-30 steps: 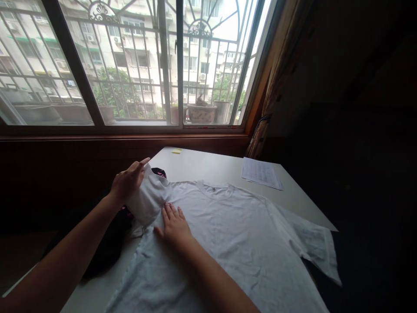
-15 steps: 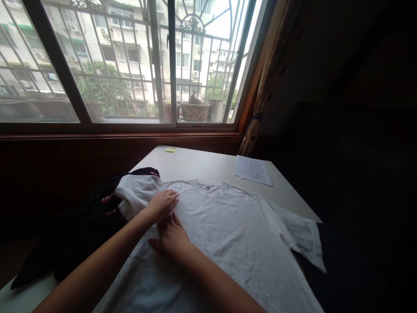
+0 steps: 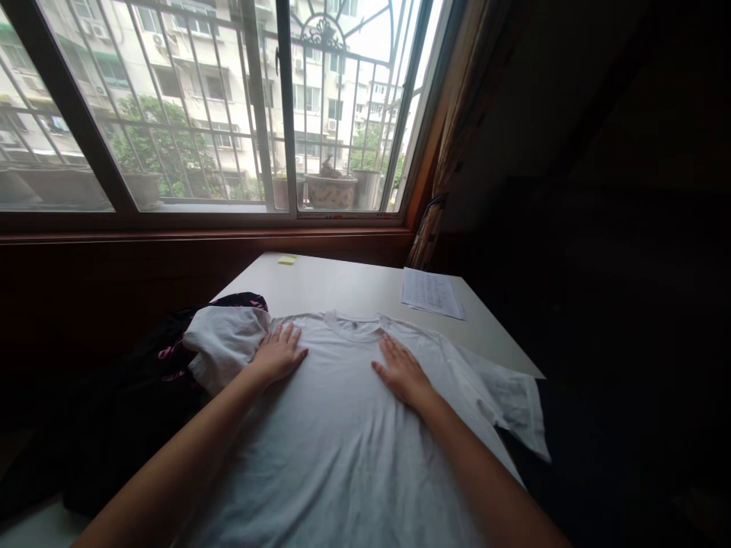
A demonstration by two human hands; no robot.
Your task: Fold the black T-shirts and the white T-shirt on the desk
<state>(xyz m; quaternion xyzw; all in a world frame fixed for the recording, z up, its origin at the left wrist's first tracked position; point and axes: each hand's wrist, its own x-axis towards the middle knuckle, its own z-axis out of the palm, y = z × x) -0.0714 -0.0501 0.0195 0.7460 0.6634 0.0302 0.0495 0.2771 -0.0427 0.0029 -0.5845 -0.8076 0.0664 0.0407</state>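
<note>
A white T-shirt [image 3: 343, 411] lies spread over the table with its collar toward the window. My left hand [image 3: 279, 353] rests flat on its left shoulder area, fingers spread. On the chest, just below the right side of the collar, my right hand [image 3: 403, 370] lies flat with its fingers stretched out. The shirt's left sleeve is bunched over a dark garment with pink print [image 3: 171, 358]. Its right sleeve hangs past the table's right edge. Wrinkles run down the shirt's lower middle.
The white table [image 3: 336, 285] reaches toward a barred window [image 3: 228, 114]. Printed sheets [image 3: 432, 292] lie at its far right, and a small yellow note [image 3: 287, 259] at its far left. A tied curtain [image 3: 428, 228] hangs beside the window frame.
My right hand has moved right across the shirt, away from my left hand, to below the collar. My left hand's fingers have spread. Creases on the chest have shifted, and the view has turned slightly.
</note>
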